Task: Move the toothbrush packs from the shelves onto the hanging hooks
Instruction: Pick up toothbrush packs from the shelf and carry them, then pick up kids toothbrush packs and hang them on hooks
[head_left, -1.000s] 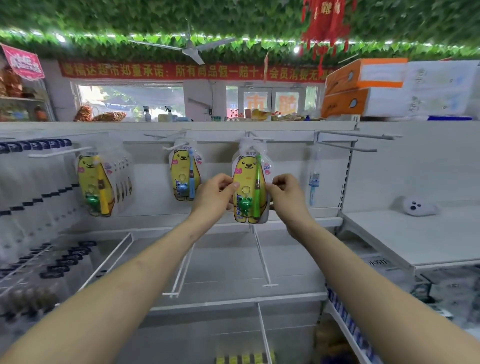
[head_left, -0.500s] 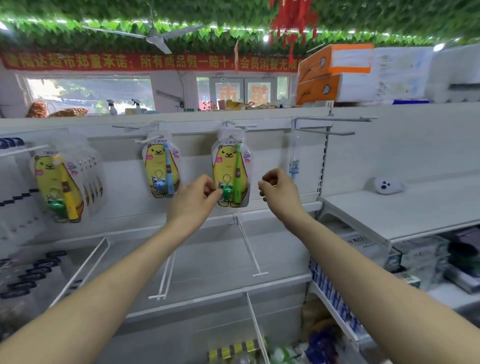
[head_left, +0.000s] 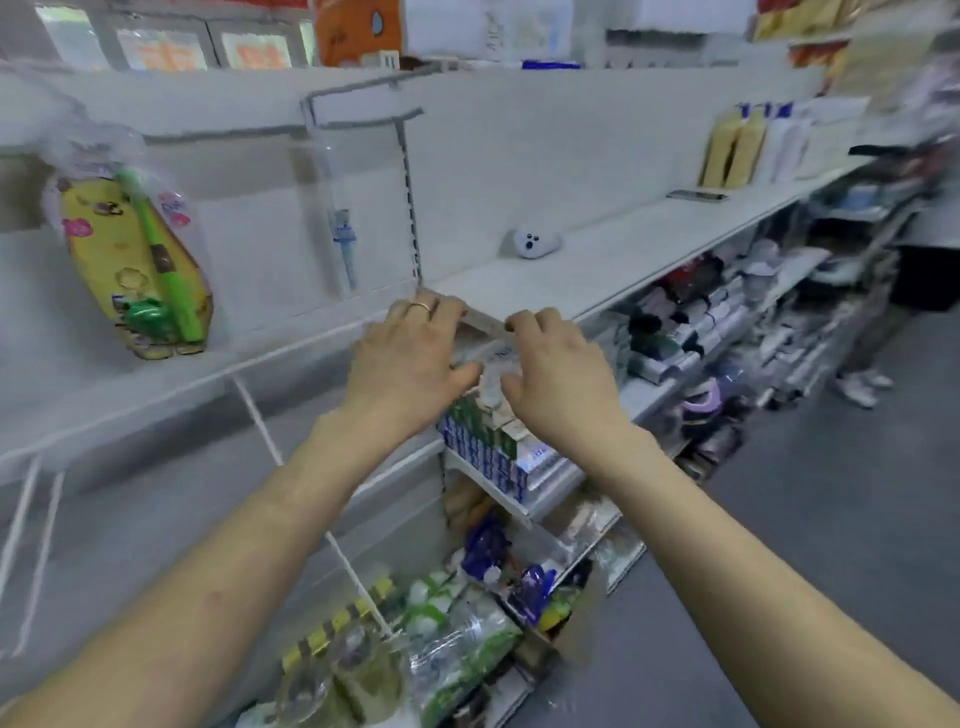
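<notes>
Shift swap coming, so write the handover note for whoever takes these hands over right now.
Hands: left hand and right hand are both over a pale pack atop the stacked boxes under the white shelf; blur hides whether either grips it.
Done: a yellow toothbrush pack and a clear pack with a blue brush hang on the back panel.
Left: lift packs from the shelves and hang them; the hooks up top look bare.

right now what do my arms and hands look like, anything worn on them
Nothing covers them: no sleeves, gloves or watch in view. The left hand wears a gold-coloured ring on one finger; the right hand wears nothing.
</notes>
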